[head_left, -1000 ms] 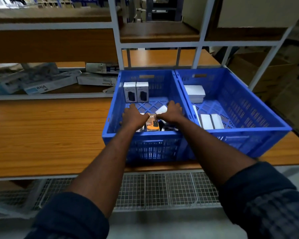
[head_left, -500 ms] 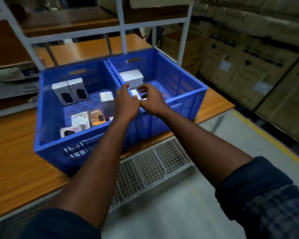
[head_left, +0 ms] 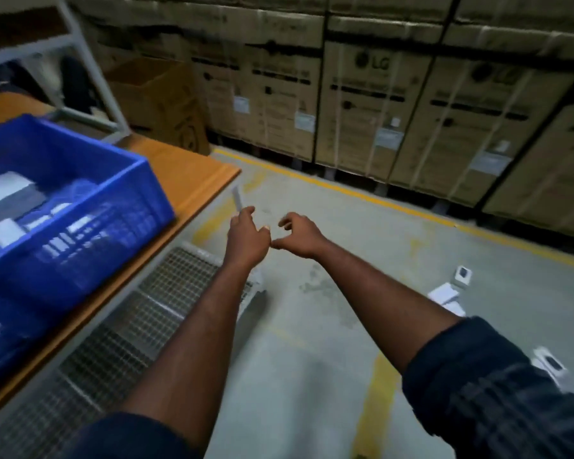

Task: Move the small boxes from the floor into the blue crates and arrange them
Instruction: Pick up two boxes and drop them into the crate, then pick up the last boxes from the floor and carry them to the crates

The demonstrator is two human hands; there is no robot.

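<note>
Boxes (head_left: 463,275), small and white, lie scattered on the floor (head_left: 312,342) to the right of the right forearm, well apart from both hands. Right hand (head_left: 299,235) is loosely curled and holds nothing. Left hand (head_left: 247,236) has a thin white sliver (head_left: 236,198) at its fingertips, but the blur hides whether it is gripped. Blue crate (head_left: 80,180) sits on the worktop (head_left: 193,180) at left, more white boxes inside. Cartons (head_left: 362,104) are stacked behind.
</note>
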